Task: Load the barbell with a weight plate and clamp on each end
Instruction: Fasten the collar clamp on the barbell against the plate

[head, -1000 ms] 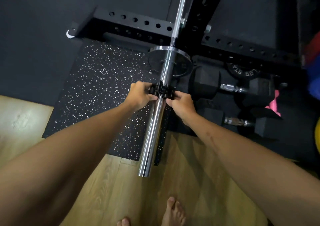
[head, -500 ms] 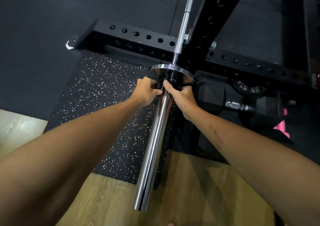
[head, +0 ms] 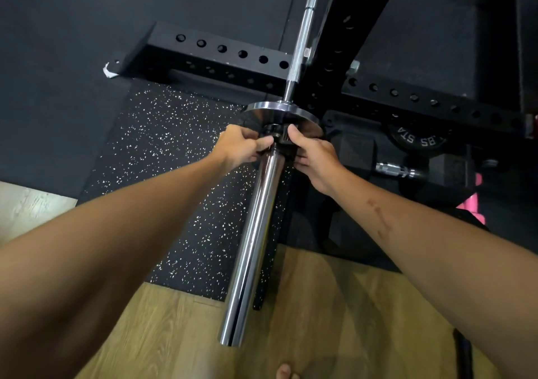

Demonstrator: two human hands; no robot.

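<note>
Clamp (head: 278,137): gripped by left hand (head: 240,147) and right hand (head: 316,157), against plate (head: 256,111). Risk: unlatched, plate slides along bar (head: 256,233).

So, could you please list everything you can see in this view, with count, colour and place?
barbell: one, chrome, running from the lower centre up past the rack
weight plate: one, silver, on the sleeve at centre
clamp: one, black, on the sleeve just in front of the plate
rack: one, black with holes, across the top
speckled mat: one, black with white flecks, left of centre
dumbbells: at least one, black heads with a chrome handle, on the right
black plate: one, with white lettering, right under the rack beam
pink object: one, right edge, unclear what
wooden floor: tan, bottom
left hand: on the clamp
right hand: on the clamp
toes: bare, bottom edge
</note>
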